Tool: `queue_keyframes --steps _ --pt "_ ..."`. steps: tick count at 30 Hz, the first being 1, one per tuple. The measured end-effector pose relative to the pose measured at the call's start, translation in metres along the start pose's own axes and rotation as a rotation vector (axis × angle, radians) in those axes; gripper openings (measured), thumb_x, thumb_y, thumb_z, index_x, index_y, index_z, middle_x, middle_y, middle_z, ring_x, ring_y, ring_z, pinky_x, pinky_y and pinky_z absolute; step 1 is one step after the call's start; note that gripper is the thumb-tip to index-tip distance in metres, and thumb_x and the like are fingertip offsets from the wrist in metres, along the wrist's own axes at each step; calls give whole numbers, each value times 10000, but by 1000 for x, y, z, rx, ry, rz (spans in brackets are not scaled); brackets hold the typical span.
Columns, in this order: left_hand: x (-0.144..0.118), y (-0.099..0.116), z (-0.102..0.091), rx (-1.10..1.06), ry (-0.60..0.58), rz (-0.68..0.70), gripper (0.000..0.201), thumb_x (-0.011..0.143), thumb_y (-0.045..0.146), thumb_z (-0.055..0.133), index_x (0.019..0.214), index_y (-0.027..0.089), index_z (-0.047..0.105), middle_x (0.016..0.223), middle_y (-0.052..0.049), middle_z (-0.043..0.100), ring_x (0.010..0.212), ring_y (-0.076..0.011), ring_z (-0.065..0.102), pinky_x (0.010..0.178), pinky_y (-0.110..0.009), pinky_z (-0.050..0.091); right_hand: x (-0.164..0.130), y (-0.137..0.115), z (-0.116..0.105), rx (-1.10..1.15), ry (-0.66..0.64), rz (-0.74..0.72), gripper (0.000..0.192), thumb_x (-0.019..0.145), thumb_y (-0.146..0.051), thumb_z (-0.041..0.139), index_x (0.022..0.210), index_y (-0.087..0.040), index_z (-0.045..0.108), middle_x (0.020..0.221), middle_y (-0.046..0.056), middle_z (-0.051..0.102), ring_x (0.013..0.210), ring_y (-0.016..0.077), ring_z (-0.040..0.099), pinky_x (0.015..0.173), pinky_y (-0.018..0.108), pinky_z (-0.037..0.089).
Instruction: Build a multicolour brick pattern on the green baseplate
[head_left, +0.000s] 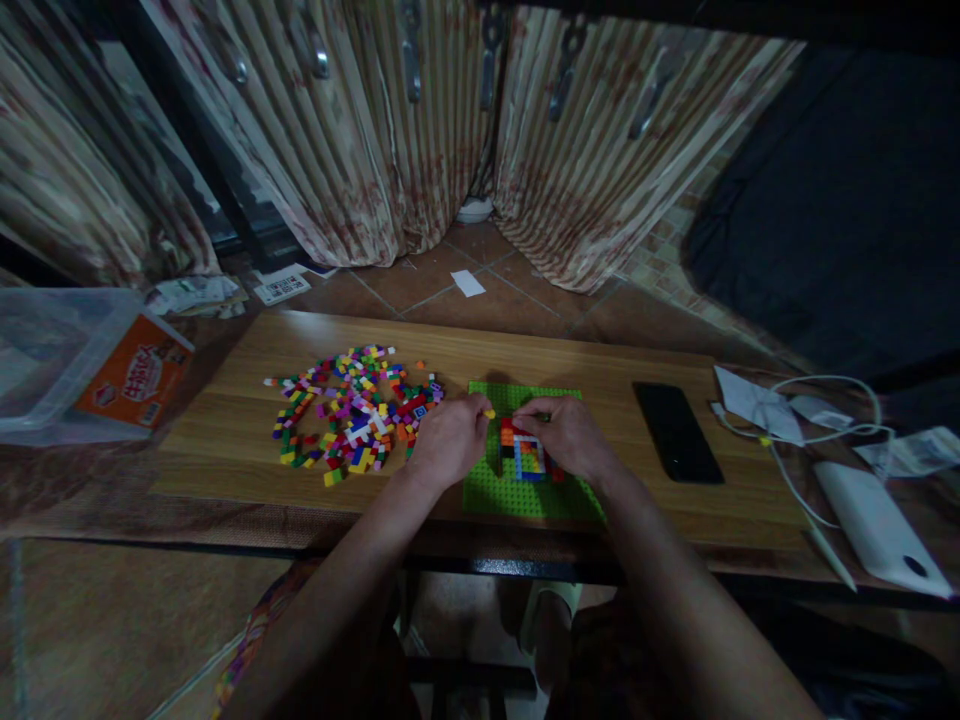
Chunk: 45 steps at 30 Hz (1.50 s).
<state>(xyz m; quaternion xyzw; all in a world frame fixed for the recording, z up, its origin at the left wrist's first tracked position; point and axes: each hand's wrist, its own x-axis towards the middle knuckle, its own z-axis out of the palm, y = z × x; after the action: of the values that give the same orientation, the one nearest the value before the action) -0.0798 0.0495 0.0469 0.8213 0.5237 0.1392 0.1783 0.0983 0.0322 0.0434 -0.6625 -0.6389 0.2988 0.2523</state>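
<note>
A green studded baseplate point(487, 495) lies on the wooden board, with a small structure of red, blue, white and orange toy bricks point(530, 462) built on it. My left hand point(452, 436) is closed at the plate's left edge, pinching a small yellow brick point(490, 413) between thumb and fingertips. Over the far right part of the structure, my right hand point(568, 432) has its fingers pinched together at the red bricks; whatever lies between the fingertips is hidden. Left of my left hand spreads a heap of loose multicoloured bricks point(360, 405).
A black phone point(677, 432) rests on the wooden board point(225, 440), right of the plate. Further right are a white power bank point(879, 528), a white cable point(787, 472) and papers. A clear plastic bin point(67, 420) with an orange label stands at the left. Curtains point(420, 150) hang behind.
</note>
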Motion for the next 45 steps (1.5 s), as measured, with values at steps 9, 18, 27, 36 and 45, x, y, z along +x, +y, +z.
queue_keyframes --steps 9,18,27,36,45 --pt "-2 0 0 -67 -1 42 216 869 175 464 953 200 662 887 -45 711 825 -174 658 753 -260 480 4 2 8 22 40 30 128 767 -198 625 725 -183 745 721 31 738 657 161 653 651 267 462" --pt "-3 1 0 -98 -30 79 185 872 207 498 935 217 672 876 -26 715 780 -159 654 744 -253 480 -3 10 5 166 13 10 133 756 -258 639 758 -184 750 715 21 731 651 155 649 632 257 475" --pt "-2 3 1 -90 -45 82 187 869 199 494 924 225 671 875 -21 719 793 -160 658 789 -269 480 3 14 9 193 0 54 112 735 -221 648 750 -179 751 706 24 730 634 150 648 626 256 479" --pt "-5 2 2 -103 -50 81 203 877 205 491 975 225 667 893 -18 725 798 -155 663 764 -259 483 5 21 11 304 -27 86 139 711 -259 668 775 -172 755 711 29 736 622 151 648 588 249 482" --pt "-2 0 9 -144 -29 139 198 885 225 493 965 237 674 905 -8 723 804 -153 658 740 -253 479 0 23 1 367 -71 73 240 767 -363 618 832 -173 748 766 24 733 659 151 636 600 248 475"
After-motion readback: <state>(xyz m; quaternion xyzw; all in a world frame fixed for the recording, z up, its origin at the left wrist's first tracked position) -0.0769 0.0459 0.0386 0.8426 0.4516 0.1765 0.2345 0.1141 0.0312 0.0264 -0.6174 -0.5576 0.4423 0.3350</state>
